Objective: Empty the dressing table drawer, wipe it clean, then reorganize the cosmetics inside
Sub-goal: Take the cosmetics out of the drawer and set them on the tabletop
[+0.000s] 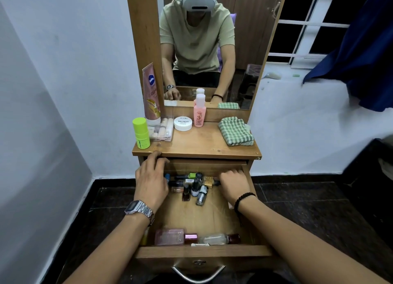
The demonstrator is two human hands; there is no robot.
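On the tabletop, left side: a lime-green bottle (141, 133) stands upright at the left edge, just beside a clear case of pale sticks (162, 129); a pink lotion tube (150, 93) stands cap-down behind the case, leaning on the mirror frame.
Tabletop, middle: a round white jar (182, 123) marked NAIL POLISH, touching or nearly touching a pink bottle (199, 110) with a white cap.
Tabletop, right: a folded green-checked cloth (236, 131).
Drawer (202, 253): pulled wide out beneath the tabletop, metal handle at its front.
Left hand (151, 180): reaches into the drawer's back left corner, fingers loosely bent, tips by the tabletop's front edge; I cannot tell whether they hold anything. A metal watch is on the wrist.
Drawer, back: a heap of nail polish bottles (194, 186) lying and standing between the two hands.
Right hand (234, 185): fingers curled down at the heap's right edge, by a gold-capped bottle (207, 181); the grasp itself is hidden.
Drawer, front: a pink perfume bottle (170, 237) and a clear bottle (214, 239) lie on their sides against the front wall.
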